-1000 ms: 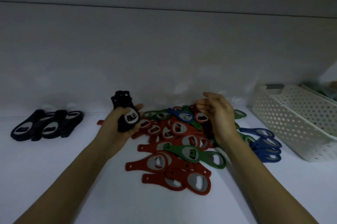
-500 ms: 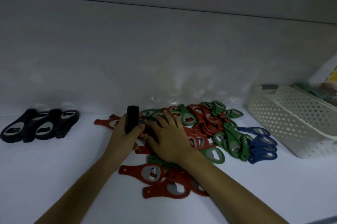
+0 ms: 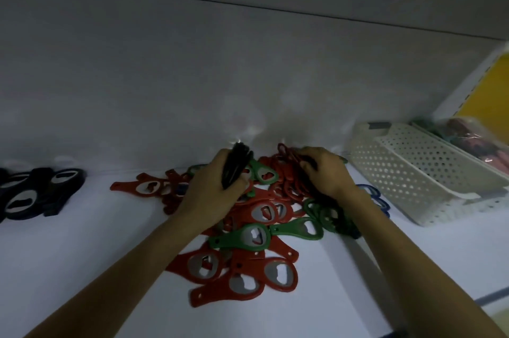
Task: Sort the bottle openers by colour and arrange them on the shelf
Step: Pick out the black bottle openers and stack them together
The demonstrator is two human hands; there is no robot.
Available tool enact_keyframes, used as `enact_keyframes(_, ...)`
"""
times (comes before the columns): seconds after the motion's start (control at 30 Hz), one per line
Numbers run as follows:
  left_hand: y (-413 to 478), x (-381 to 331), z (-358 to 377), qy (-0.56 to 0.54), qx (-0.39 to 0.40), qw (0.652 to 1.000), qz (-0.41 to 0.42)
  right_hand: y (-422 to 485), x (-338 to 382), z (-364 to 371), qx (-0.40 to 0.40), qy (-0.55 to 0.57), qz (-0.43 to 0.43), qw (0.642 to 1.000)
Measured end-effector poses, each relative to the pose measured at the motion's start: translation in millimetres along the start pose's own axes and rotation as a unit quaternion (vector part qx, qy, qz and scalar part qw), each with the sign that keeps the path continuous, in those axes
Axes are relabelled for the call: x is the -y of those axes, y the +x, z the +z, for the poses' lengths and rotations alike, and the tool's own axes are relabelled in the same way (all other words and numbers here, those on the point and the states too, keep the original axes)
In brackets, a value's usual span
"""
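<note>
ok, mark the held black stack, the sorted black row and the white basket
held black stack point(image 3: 234, 167), head view, middle of the stack.
sorted black row point(image 3: 41, 190), head view, dark plastic mid-row.
white basket point(image 3: 391, 180), head view, perforated near wall.

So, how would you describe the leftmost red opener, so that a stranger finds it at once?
Find the mixed pile in the middle of the white shelf. From its left edge one red opener sticks out toward the black openers, handle tip pointing left. Unlike its neighbours, its handle lies on bare shelf.

Dim, cool light. Glare is glinting on the back wall; right hand is blurring; edges are bending.
</note>
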State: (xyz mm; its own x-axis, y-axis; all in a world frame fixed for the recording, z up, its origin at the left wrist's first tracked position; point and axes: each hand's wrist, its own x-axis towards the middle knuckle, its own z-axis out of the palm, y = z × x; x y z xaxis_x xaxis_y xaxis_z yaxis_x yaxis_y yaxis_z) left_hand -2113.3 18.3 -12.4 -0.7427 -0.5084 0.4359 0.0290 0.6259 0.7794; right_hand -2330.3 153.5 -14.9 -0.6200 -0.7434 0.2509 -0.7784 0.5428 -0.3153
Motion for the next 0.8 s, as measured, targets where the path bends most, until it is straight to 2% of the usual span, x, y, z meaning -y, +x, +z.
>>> enact_keyframes(0.17, 8.4, -5.1, 43.6, -0.025, 0.057, 0.998, -0.007, -9.1, -32.2, -5.3, -0.092, 0.067, 0.041, 0.993)
enact_keyframes(0.3, 3.7, 6.4, 52.5, -0.047, 0.032, 0.998, -0.035, -18.7, -42.8, -3.4, -0.146, 0.171, 0.081, 0.971)
enact_keyframes(0.37, 2.6, 9.3, 51.3, -0.084, 0.010, 0.996, -0.041, -18.0, -36.6, -4.8, -0.124, 0.183, 0.068, 0.973)
enact_keyframes(0.4, 2.2, 10.4, 50.5, -0.098, 0.002, 0.994, -0.043, -17.3, -30.7, -4.1, -0.099, 0.171, 0.051, 0.979)
enact_keyframes(0.47, 1.9, 11.7, 49.4, -0.101, -0.007, 0.994, -0.044, -17.3, -16.9, 4.6, -0.018, 0.066, 0.031, 0.997)
enact_keyframes(0.53, 2.2, 11.4, 49.5, -0.100, -0.010, 0.994, -0.043, -22.4, 0.1, 17.6, 0.061, -0.062, 0.047, 0.995)
enact_keyframes(0.57, 2.6, 10.3, 49.6, -0.104, -0.012, 0.994, -0.043, -24.1, 8.8, 23.4, 0.076, -0.084, 0.042, 0.993)
enact_keyframes(0.63, 2.9, 8.5, 48.8, -0.118, -0.020, 0.992, -0.045, -27.8, 26.0, 31.8, 0.077, -0.076, 0.010, 0.994)
enact_keyframes(0.8, 2.3, 9.6, 47.7, -0.128, -0.048, 0.989, -0.060, -40.2, 49.4, 34.9, 0.016, -0.070, -0.108, 0.992)
